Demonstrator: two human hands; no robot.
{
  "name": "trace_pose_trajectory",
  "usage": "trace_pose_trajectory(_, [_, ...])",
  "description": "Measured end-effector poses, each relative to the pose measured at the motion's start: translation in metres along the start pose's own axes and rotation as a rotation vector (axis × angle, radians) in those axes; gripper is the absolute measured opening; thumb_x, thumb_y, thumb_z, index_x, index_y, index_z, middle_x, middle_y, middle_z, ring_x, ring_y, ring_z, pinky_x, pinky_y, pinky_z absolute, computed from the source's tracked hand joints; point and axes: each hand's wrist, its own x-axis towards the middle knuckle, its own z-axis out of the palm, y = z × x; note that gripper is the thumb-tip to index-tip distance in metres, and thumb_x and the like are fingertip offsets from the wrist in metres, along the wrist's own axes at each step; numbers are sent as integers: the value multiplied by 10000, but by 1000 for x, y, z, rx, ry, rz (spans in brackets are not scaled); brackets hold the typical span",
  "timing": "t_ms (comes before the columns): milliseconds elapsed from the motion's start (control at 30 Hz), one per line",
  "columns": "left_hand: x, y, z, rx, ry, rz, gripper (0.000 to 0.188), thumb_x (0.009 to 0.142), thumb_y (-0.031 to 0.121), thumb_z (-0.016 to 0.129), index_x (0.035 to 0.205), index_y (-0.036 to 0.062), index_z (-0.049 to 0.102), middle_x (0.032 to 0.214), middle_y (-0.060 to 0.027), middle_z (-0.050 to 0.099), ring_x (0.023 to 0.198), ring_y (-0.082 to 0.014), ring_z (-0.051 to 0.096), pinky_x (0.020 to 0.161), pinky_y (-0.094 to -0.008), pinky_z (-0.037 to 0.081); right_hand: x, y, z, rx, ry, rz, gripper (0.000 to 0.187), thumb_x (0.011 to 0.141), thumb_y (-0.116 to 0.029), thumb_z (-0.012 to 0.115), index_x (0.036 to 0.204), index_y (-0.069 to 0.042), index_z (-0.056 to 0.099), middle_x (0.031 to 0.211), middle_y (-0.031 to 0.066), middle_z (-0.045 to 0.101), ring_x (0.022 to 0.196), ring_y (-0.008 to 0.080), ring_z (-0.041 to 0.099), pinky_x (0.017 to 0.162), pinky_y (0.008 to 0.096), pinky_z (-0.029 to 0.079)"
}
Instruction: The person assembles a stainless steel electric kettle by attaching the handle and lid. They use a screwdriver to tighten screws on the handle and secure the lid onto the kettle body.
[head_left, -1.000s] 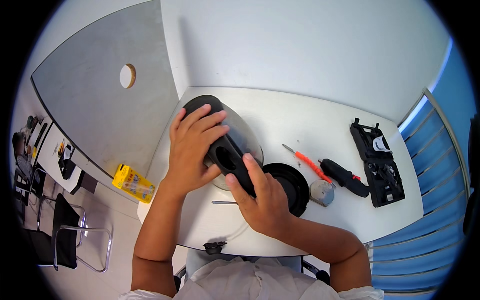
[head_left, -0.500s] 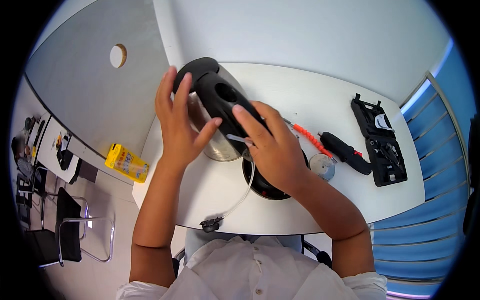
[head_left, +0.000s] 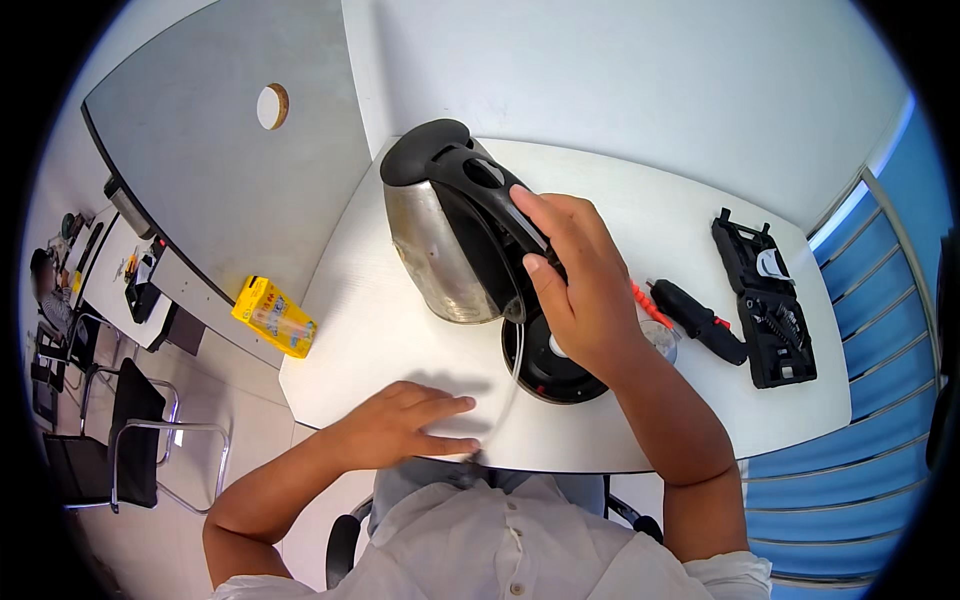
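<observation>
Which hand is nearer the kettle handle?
Right: the right hand is on the kettle handle; the left hand is apart from it, over the near edge of the table.

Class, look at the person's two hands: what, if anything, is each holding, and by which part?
The right hand holds the silver metal kettle by its curved black handle. The left hand is open and appears to hold nothing.

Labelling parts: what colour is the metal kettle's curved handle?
The curved handle is black; best in head view.

Dark cord end (head_left: 472, 466) — blurred beside left hand (head_left: 405, 425), orange-red shaft (head_left: 650, 304), round disc (head_left: 660, 341) — both partly behind right hand (head_left: 590, 275)
</observation>
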Motion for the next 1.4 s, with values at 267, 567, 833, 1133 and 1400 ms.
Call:
trace_pose_trajectory(267, [23,33,9,16,-176,124,620,712,215,729,1296,329,553,1473,-23,389,1311,-254,413,1025,-486,387,17,-11,-22,326,-184,219,452,876,-16,491,1326,-62,498,1124,116,523,966,207,559,870,333,451])
trace_pose_trajectory(567, [47,34,33,-3,0,94,604,782,377,705,1324,178,529,1482,-74,376,1340,-274,369,1056,-505,330,30,-19,-34,869,-300,611,405,893,-18,450,1293,-50,503,973,23,556,853,81,522,807,254,463])
trace_pose_trajectory(833, [80,-48,-63,236,997,-382,373,839,177,613,1199,80,591,1267,-141,536,1160,-329,490,978,-437,372,47,-19,-33,1023,-278,737,373,902,-36,457,1271,-35,506,872,-1,495,792,70,513,717,234,468])
trace_pose_trajectory(1133, [99,-71,-54,307,1089,-482,284,791,134,648,1070,78,662,1209,-143,516,1096,-323,491,946,-426,390,49,-31,-30,950,-244,751,378,905,-51,456,1281,-22,479,852,0,491,761,71,519,676,233,477])
trace_pose_trajectory(1400, [102,-71,-50,283,1106,-484,295,815,99,648,1109,76,630,1310,-161,419,1118,-311,490,923,-402,437,51,-37,-26,998,-257,749,368,903,-36,445,1269,-17,475,859,4,506,758,65,525,674,231,489])
